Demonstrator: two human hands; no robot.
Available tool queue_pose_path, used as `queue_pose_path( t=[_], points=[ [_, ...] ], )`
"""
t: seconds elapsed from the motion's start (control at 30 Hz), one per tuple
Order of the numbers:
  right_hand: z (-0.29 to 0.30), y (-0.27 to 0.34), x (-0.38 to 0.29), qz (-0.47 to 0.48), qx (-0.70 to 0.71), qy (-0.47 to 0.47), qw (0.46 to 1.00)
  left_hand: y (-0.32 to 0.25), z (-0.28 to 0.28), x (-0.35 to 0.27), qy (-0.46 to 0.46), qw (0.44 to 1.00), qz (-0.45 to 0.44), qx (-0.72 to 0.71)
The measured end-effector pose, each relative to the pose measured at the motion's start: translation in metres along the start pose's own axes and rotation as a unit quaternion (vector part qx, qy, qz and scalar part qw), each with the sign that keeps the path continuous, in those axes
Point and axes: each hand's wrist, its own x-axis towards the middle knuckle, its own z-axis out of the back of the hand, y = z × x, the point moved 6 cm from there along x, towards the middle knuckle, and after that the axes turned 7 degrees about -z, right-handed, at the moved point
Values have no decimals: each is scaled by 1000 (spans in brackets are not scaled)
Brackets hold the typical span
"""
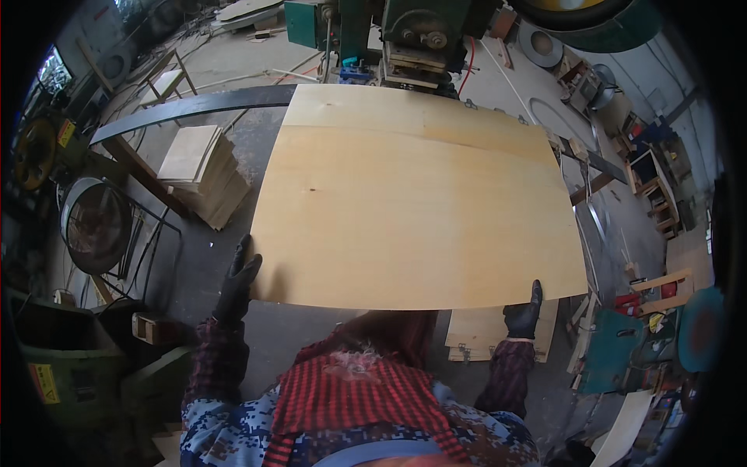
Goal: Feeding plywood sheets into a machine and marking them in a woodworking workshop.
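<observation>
A large plywood sheet lies before me, its near edge close to my apron. My left hand, in a black glove, is at the near left corner, thumb by the edge and fingers along the side. My right hand, also gloved, grips the near edge towards the right corner, thumb on top and the fingers hidden beneath. The far edge of the sheet reaches the base of a green machine. Two small metal clips or hinges show along the far right edge.
A stack of wooden boards stands at the left under a dark metal bar. More boards lie below my right hand. A round fan and green bins are at the left, a teal machine at the right.
</observation>
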Motion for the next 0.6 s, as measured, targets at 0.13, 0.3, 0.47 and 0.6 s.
queue_pose_path(
  t=[0.13, 0.3, 0.47, 0.6],
  points=[
    [2, -6, 15, -25, 33, 1, 999, 3, -5, 10, -11, 1000, -10, 25],
    [7, -11, 32, -27, 17, 67, 997, 19, -7, 12, -24, 1000, -1, 5],
    [5, -6, 37, -5, 19, 32, 999, 10, -12, 14, -28, 1000, 1, -2],
    [3, -7, 41, 5, 18, 22, 1000, 10, -11, 15, -34, 999, 8, -6]
  ],
)
